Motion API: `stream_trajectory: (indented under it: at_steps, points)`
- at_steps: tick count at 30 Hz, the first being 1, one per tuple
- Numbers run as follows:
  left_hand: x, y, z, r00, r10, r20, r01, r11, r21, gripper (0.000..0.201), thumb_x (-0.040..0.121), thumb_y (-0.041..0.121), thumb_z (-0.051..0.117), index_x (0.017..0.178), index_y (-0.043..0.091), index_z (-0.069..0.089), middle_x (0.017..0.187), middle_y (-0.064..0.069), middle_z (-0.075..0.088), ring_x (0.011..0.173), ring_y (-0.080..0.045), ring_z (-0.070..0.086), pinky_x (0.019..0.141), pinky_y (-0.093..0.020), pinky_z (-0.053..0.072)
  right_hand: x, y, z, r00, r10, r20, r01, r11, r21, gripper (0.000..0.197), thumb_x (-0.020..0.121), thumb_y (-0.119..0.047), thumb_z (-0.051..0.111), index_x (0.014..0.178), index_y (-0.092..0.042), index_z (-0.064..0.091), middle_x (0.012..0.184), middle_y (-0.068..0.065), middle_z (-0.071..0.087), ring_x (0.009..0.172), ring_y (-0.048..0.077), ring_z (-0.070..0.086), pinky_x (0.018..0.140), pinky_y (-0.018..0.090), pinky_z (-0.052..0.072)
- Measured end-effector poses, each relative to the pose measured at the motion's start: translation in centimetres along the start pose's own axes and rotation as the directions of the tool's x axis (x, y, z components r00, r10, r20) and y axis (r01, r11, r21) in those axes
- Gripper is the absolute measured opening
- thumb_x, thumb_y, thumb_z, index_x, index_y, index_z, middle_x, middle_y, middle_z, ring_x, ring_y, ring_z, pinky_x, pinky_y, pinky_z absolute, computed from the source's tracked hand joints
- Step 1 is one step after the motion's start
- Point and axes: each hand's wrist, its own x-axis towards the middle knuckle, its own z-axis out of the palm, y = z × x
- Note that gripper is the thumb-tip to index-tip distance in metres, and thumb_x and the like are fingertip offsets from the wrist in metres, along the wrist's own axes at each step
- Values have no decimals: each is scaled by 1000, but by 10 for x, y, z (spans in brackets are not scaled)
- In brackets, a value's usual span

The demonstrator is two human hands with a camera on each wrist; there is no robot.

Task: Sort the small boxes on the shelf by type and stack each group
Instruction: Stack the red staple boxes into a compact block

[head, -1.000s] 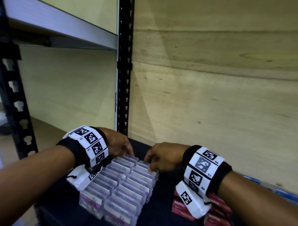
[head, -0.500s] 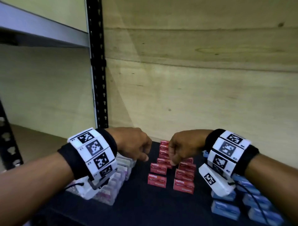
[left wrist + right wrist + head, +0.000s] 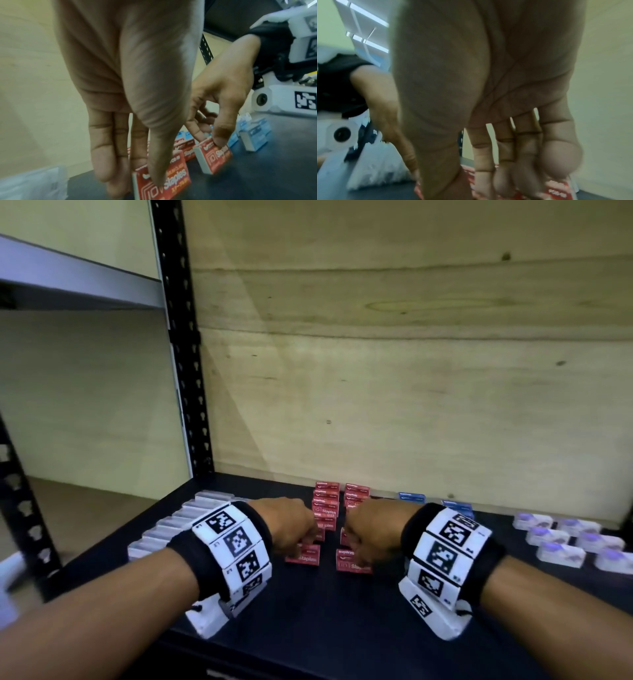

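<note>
Red staples boxes stand in two rows at the middle of the black shelf. My left hand reaches down over the left row; in the left wrist view its thumb and fingers pinch the front red box. My right hand is over the right row, and its thumb and fingers pinch that row's front red box. The right wrist view shows the fingers down on a red box. The fingertips are hidden in the head view.
Clear plastic boxes sit in rows at the left. Blue boxes stand at the back right, and white boxes with purple tops lie at the far right. A black upright and the wooden back panel bound the shelf.
Both hands left the clear boxes and moved right to the red staples boxes. They have dropped lower, and each now holds a front red box.
</note>
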Motion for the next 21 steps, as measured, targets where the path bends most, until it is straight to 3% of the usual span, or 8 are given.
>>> stream_trajectory:
  at_steps: [3,5,9,12,16,21]
  points:
    - [-17,-4,7,997,32,-69,-38,995,-88,25,91,25,65,116,27,64,103,3,63,92,-15,59,81,-31,49,-19,-4,5,1000,13,-11,-12,998,67,24,91,-34,63,96,-11,67,93,2,67,86,22,63,75,34,53]
    - [-31,-6,18,987,66,-149,-89,984,-152,24,92,29,63,116,31,65,107,6,65,95,-13,60,87,-29,50,-36,-10,9,999,18,-42,-14,996,94,26,91,-37,62,97,-12,67,95,3,67,87,23,63,73,32,51]
    - [-56,-5,50,947,110,-303,-193,946,-260,26,96,35,57,122,36,62,103,17,53,93,1,46,86,-14,36,-73,-24,21,990,32,-137,3,969,246,19,90,-35,62,97,-18,67,97,0,68,90,21,64,77,34,53]
    - [-66,-10,75,919,71,-387,-219,909,-355,24,96,40,55,119,44,61,99,20,51,91,4,46,87,-15,38,-90,-31,37,962,96,-257,5,931,365,14,88,-38,62,94,-26,63,93,-8,68,88,16,64,79,32,53]
    - [-66,-13,101,901,24,-433,-252,843,-476,25,94,44,57,118,49,61,96,18,52,86,7,49,76,-5,35,-89,-40,62,919,190,-346,19,854,519,10,89,-39,61,95,-31,62,87,-11,67,83,8,62,77,27,51]
    - [-60,-16,117,897,-22,-441,-322,649,-689,23,88,44,67,110,47,65,95,16,59,76,0,53,68,-14,43,-72,-46,93,858,274,-435,70,775,628,12,85,-38,64,93,-28,64,82,-11,67,71,3,57,75,27,50]
